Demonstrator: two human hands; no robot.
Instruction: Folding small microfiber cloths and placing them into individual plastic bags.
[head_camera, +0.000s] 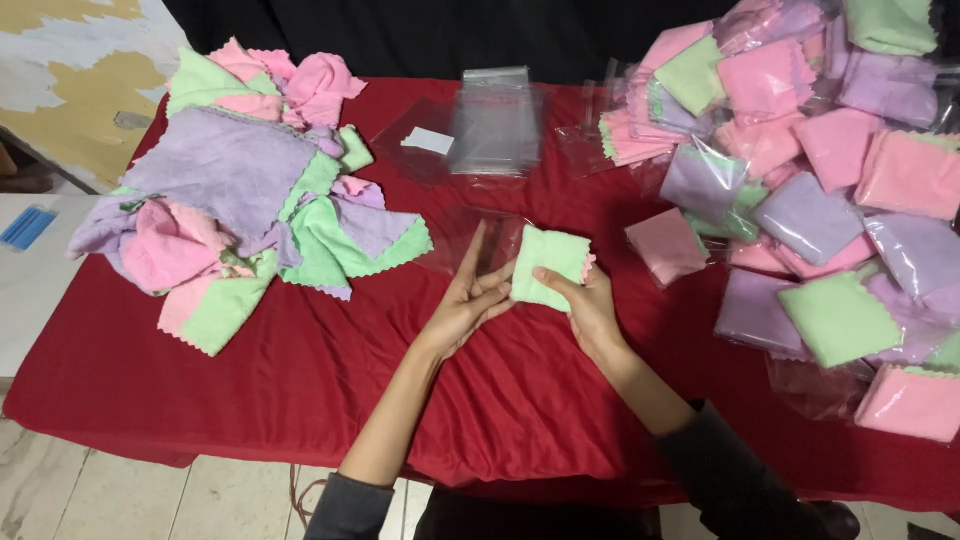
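**Sliding the folded cloth into its bag**

My right hand (592, 305) gripped the folded green cloth (546, 265), thumb on top and fingers beneath, over the middle of the red table (300, 370). My left hand (468, 300) lay flat with its fingers stretched out, clasping nothing that I could make out, its tips touching the cloth's left edge and resting against the clear plastic bag (478, 240) just behind. To do this well, I judged, the bag's mouth had to be held wide and the cloth kept squarely folded, so its scalloped edges would not catch on the plastic.

A stack of empty clear bags (494, 125) sat at the table's far middle, with a small white rectangular slip (428, 140) just left of it. At the right lay a heap of packed cloths (820, 190), pink, lilac and green squares in glossy sleeves. At the left sprawled loose unpacked cloths (240, 190) in the same colours.
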